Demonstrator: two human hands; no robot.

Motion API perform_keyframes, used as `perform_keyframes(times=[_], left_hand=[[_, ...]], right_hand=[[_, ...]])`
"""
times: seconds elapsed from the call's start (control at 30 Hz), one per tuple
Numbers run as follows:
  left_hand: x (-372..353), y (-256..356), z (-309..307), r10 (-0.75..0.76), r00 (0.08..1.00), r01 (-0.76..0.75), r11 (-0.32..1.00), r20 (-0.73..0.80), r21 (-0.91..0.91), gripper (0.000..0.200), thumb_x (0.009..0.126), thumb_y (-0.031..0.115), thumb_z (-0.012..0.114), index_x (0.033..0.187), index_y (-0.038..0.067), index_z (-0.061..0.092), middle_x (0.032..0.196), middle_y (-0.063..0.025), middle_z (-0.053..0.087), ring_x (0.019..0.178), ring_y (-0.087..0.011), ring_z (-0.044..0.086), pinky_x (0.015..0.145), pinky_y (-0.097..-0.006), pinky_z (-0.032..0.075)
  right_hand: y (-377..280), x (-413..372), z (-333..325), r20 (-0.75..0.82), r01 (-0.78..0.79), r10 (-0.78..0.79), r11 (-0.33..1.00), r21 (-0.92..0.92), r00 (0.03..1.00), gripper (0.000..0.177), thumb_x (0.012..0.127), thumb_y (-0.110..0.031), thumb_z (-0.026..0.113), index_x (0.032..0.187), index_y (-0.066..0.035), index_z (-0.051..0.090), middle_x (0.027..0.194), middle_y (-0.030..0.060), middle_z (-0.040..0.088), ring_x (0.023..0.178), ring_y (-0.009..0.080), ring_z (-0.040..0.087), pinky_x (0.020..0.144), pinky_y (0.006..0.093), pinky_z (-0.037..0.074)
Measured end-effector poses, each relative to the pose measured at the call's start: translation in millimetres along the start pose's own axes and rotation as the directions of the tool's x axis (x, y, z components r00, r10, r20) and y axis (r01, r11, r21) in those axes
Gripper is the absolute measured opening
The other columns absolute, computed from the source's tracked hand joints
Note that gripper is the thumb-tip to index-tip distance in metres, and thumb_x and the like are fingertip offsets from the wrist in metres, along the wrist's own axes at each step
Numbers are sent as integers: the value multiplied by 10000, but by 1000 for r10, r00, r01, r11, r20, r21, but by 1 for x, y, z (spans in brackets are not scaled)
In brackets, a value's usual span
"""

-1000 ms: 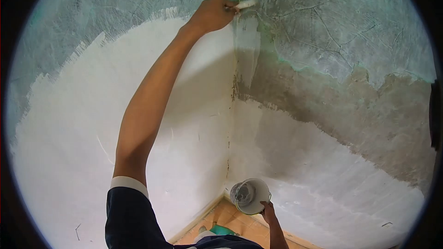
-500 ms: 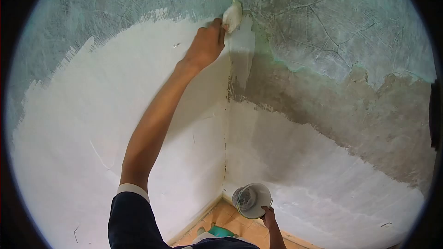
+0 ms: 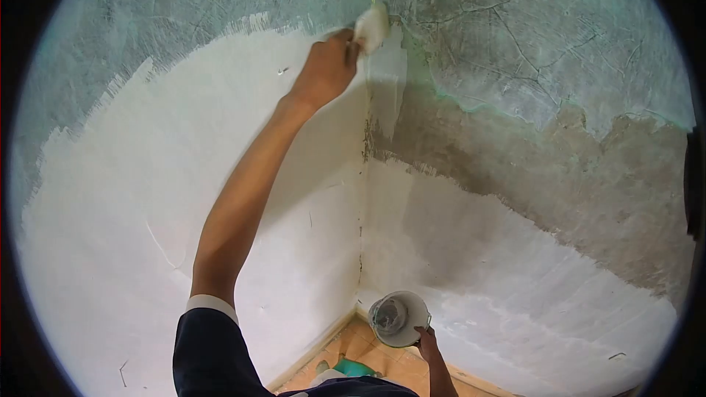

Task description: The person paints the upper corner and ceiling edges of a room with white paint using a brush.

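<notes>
My left hand [image 3: 327, 70] is raised to the corner where the two walls meet, its fingers closed round a paintbrush. The brush's pale, paint-coated bristles [image 3: 373, 27] press against the corner; the handle is mostly hidden by my fingers. Low down, my right hand [image 3: 426, 343] grips the rim of a small bucket [image 3: 414, 316], thumb over the edge. The bucket is tilted so its inside shows, with greyish-white paint at the bottom. White paint [image 3: 147, 176] covers much of the left wall, ending in a ragged brushed edge.
Bare blue-green and grey plaster [image 3: 515, 44] spans the upper right wall, with a brown-grey band [image 3: 529, 169] beneath and white paint [image 3: 515, 287] lower down. Tan floor tiles [image 3: 390, 360] and a green item [image 3: 353, 367] lie below me. A dark object [image 3: 693, 184] stands at the right edge.
The brush has shifted very slightly at the corner and its bristles tilt a little more to the right. The bucket has moved marginally left; both grips are the same.
</notes>
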State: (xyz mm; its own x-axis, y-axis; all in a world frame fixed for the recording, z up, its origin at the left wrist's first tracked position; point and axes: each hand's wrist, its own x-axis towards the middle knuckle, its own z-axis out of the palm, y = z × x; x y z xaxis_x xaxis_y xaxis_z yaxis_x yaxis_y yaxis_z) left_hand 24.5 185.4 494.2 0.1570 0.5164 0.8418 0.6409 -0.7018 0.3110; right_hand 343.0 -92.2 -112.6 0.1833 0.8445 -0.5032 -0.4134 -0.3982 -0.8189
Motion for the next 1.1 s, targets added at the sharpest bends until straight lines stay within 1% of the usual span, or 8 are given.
perform_keyframes(times=[0.13, 0.3, 0.47, 0.53, 0.7, 0.77, 0.87, 1.1], left_hand=[[-3, -23, 33, 53, 998, -51, 992, -14, 111, 271, 1003, 181, 533, 1151, -29, 616, 915, -312, 665, 880, -485, 647, 756, -526, 494], [-15, -27, 17, -36, 985, 21, 995, 167, 95, 263, 1003, 175, 531, 1139, -29, 627, 950, -330, 654, 887, -498, 638, 758, -545, 482], [-3, -17, 9, -50, 999, 49, 999, 11, 24, 297, 1004, 174, 527, 1170, -52, 625, 967, -333, 657, 898, -493, 643, 762, -532, 493], [-1, -28, 30, 115, 992, -110, 987, -43, 119, 303, 1006, 181, 532, 1176, -53, 624, 959, -330, 662, 898, -489, 650, 757, -511, 504], [-17, -25, 29, -61, 996, 59, 998, 68, 25, 236, 995, 151, 516, 1055, -32, 653, 893, -315, 658, 895, -495, 632, 802, -546, 504], [-22, -27, 19, -84, 976, 66, 993, 200, 96, 254, 992, 150, 524, 1137, 4, 673, 908, -312, 664, 898, -488, 640, 793, -533, 512], [-19, -2, -9, -41, 997, 36, 996, 66, 76, 299, 987, 157, 541, 1233, 37, 659, 939, -303, 672, 871, -472, 652, 781, -506, 524], [4, -12, 19, 64, 994, -70, 995, 90, 67, 363, 954, 115, 569, 1308, 60, 628, 992, -274, 680, 869, -441, 671, 804, -475, 533]], right_hand=[[5, 8, -4, 10, 10, -10, 1000, 19, 1000, 371, 919, -150, 626, 1254, -8, 556, 1117, 166, 665, 922, 316, 705, 741, 470, 632], [2, 2, -1, 65, 11, -14, 999, 46, 998, 413, 934, -177, 602, 1302, 2, 544, 1155, 167, 646, 1004, 328, 668, 773, 476, 596], [8, 5, -3, 47, 8, -10, 999, 43, 999, 398, 922, -156, 619, 1274, 8, 534, 1130, 184, 653, 963, 346, 691, 736, 502, 623], [9, 7, -4, 59, 1, -4, 999, 39, 998, 404, 922, -157, 619, 1280, 10, 530, 1135, 186, 651, 964, 352, 690, 738, 504, 622], [17, 7, -6, 57, -4, -1, 997, 81, 998, 409, 920, -150, 622, 1285, 9, 532, 1142, 183, 651, 976, 353, 688, 738, 516, 620], [17, 7, -7, 69, -12, 8, 998, 69, 998, 405, 918, -150, 625, 1281, 7, 536, 1139, 183, 651, 973, 352, 689, 739, 518, 620], [13, 9, -3, 73, -10, 8, 1000, 20, 997, 411, 919, -165, 619, 1285, 8, 545, 1143, 177, 651, 977, 338, 686, 755, 492, 618], [4, 8, -1, 35, -28, 27, 1000, 1, 999, 398, 913, -153, 630, 1264, 9, 539, 1121, 183, 656, 941, 331, 692, 753, 498, 623]])
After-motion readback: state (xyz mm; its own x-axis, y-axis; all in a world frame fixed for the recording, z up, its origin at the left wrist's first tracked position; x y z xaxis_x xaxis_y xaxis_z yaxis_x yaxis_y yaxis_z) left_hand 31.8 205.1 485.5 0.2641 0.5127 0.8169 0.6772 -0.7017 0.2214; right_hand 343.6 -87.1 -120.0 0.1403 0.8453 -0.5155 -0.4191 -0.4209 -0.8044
